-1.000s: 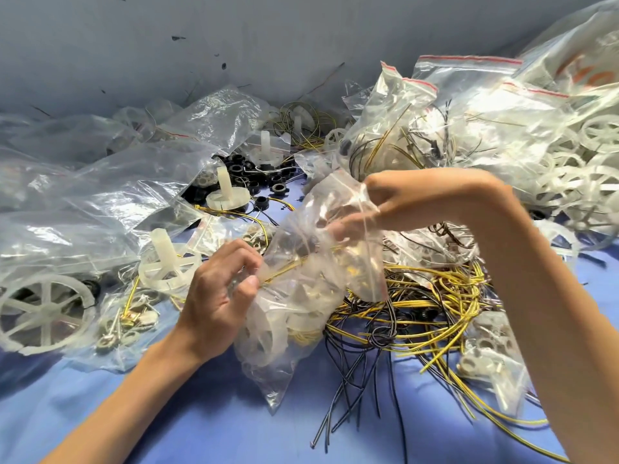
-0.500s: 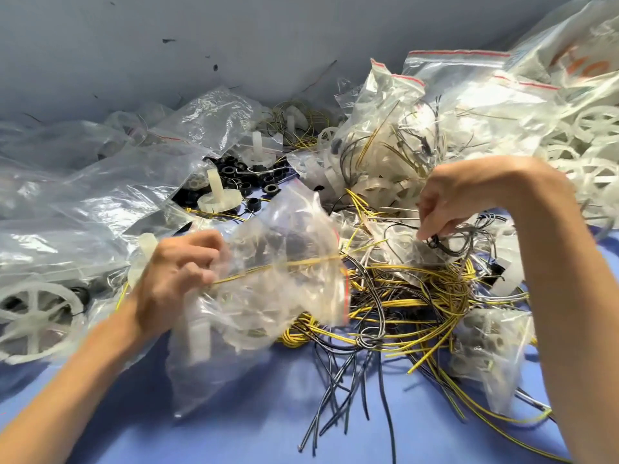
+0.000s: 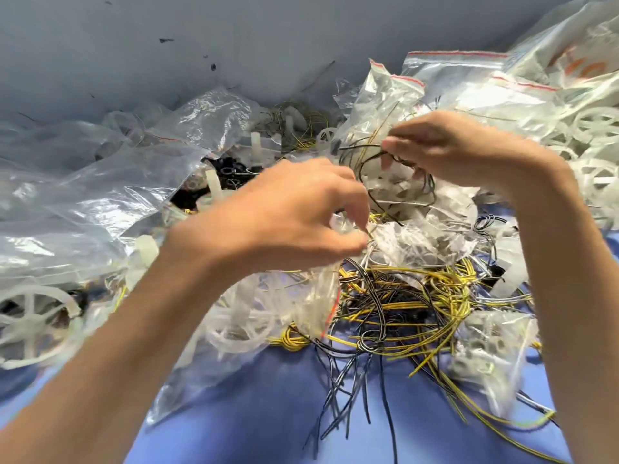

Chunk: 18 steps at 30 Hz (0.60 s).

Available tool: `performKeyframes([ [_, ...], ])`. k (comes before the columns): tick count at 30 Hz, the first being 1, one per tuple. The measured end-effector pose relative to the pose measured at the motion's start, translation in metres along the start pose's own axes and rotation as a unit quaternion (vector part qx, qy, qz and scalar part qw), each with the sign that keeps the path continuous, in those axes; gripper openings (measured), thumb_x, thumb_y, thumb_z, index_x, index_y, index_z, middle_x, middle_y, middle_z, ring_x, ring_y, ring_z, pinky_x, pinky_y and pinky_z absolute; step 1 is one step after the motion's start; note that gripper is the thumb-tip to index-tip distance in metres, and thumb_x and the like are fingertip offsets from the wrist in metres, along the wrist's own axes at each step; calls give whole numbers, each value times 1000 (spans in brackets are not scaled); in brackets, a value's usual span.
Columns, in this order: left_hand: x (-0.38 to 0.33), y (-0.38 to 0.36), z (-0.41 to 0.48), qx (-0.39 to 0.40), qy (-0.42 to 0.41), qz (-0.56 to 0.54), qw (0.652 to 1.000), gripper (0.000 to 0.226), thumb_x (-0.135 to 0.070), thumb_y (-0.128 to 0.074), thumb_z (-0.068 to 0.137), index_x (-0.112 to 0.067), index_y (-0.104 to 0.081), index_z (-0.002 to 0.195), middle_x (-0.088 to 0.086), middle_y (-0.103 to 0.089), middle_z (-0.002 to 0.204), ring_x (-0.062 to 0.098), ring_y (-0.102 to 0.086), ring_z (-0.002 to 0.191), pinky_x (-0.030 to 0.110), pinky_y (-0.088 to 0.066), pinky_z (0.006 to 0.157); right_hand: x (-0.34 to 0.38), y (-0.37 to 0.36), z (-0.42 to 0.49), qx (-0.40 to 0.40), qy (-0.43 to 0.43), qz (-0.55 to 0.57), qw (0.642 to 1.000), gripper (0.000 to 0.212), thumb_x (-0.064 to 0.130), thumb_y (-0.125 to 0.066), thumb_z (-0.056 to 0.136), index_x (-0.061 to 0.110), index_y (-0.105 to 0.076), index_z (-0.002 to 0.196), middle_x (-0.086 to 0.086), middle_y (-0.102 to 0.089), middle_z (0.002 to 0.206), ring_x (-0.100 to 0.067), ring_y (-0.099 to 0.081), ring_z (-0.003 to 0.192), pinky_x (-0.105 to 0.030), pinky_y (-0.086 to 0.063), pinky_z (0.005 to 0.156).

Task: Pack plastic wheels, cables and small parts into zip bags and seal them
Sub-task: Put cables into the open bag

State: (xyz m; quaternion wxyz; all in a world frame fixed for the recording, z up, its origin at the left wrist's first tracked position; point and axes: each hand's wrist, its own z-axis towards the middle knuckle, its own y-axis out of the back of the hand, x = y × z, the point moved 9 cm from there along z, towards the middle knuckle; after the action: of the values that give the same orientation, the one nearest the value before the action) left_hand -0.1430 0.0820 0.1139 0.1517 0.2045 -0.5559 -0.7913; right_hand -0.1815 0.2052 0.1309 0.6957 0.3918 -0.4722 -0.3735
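Black cable (image 3: pixel 360 162) is looping from my pinching right hand (image 3: pixel 449 152), upper right. My left hand (image 3: pixel 288 226), pinching crinkled plastic (image 3: pixel 415 242), is hovering nearer the zip bag (image 3: pixel 311 303).

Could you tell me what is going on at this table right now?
A person is sorting parts for bagging. The right hand pinches a dark cable above the cable tangle. The left hand hovers nearby with curled fingers; blur hides what, if anything, they grip. A zip bag of wheels lies unheld under the left forearm.
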Motion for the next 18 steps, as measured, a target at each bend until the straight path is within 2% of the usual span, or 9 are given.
performKeyframes([
  [2,11,-30,10,128,64,64,988,35,-60,-60,77,-30,-68,92,-14,-64,95,11,-58,93,34,-48,85,1,6,0,-29,3,25,999,34,33,-45,98,16,-60,72,0,-50,58,-6,-49,49,-19,-37,47],
  [3,17,-38,11,153,94,70,981,35,-60,-63,75,-29,-69,92,-11,-67,93,13,-60,90,33,-50,82,1,7,0,-38,2,37,999,36,33,-46,98,15,-57,68,1,-48,56,-2,-45,46,-12,-32,43],
  [5,25,-45,12,158,116,60,979,29,-54,-69,75,-28,-71,88,-9,-69,87,13,-63,82,31,-52,77,2,7,-1,-38,3,84,996,40,31,-48,98,15,-51,61,8,-45,53,-2,-45,47,-8,-37,47],
  [7,28,-48,10,167,111,29,979,18,-42,-72,77,-27,-73,86,-8,-70,86,13,-64,80,33,-54,75,5,6,-3,-28,10,124,992,40,28,-52,96,8,-50,61,7,-47,57,-5,-50,54,-16,-50,58],
  [9,31,-42,8,153,98,8,983,14,-40,-72,78,-28,-73,84,-9,-67,92,13,-61,88,35,-52,79,11,6,-3,-33,33,112,993,34,20,-60,90,-4,-56,67,-10,-54,76,-19,-56,65,-27,-54,63],
  [10,32,-37,7,140,90,12,986,15,-43,-71,78,-29,-73,84,-9,-63,97,12,-57,94,36,-49,84,14,6,-3,-36,39,100,994,27,16,-63,86,-4,-60,67,-11,-59,84,-23,-58,69,-30,-52,62],
  [12,35,-31,3,125,88,31,988,24,-52,-66,78,-31,-72,85,-10,-52,105,9,-42,105,37,-42,93,15,0,-3,-21,34,110,993,15,9,-65,81,4,-69,67,-6,-68,90,-13,-65,70,-23,-54,62],
  [15,40,-31,-4,136,132,51,981,41,-65,-53,74,-31,-69,89,-6,-41,115,10,-27,116,40,-36,102,11,-14,-3,21,0,136,990,10,9,-64,78,7,-73,75,-5,-74,77,-12,-71,69,-31,-59,72],
  [18,43,-28,-6,142,167,85,972,42,-69,-49,74,-35,-62,94,-3,-32,117,12,-21,116,40,-33,101,18,-17,1,6,26,88,996,17,15,-61,80,10,-67,65,-4,-69,63,-10,-61,53,-18,-45,54],
])
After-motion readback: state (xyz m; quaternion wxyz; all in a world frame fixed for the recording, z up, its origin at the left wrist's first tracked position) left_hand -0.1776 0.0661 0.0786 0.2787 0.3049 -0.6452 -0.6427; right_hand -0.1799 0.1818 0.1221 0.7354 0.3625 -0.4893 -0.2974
